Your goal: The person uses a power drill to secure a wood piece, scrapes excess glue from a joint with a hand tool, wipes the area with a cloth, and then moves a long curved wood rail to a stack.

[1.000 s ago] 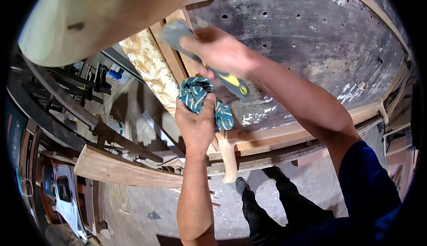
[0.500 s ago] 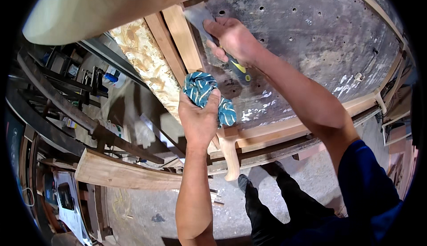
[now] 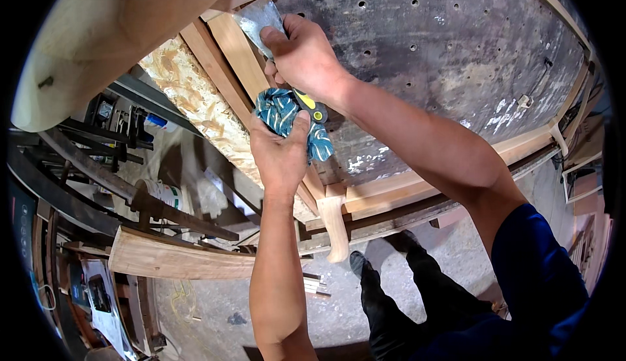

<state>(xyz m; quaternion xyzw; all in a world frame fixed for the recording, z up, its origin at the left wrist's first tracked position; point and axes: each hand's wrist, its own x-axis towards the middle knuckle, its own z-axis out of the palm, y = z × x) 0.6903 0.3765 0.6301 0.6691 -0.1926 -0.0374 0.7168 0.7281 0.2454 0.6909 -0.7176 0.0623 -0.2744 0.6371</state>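
Note:
My right hand [image 3: 306, 58] grips a putty knife [image 3: 259, 23] by its neck, thumb on the metal blade, with the dark and yellow handle end showing below the palm. The blade meets the upper end of a light wooden rail [image 3: 238, 54], close under a large curved wooden piece [image 3: 137, 28]. Bunched in my left hand [image 3: 280, 155] is a blue striped cloth [image 3: 279, 110], just below the knife's handle and over the lower part of the rail. Its thumb presses on the cloth.
A dark worn panel with holes [image 3: 404, 67] spreads to the right inside a wooden frame. Left of the rails runs a chipboard strip [image 3: 189, 93]. A carved wooden leg [image 3: 334, 227] juts from the frame's near corner. Metal racks and a white bucket [image 3: 163, 193] stand at left.
Both hands have shifted left and up in the view, still holding the knife and the cloth. The large curved wooden piece now reaches lower at the left as the view has moved.

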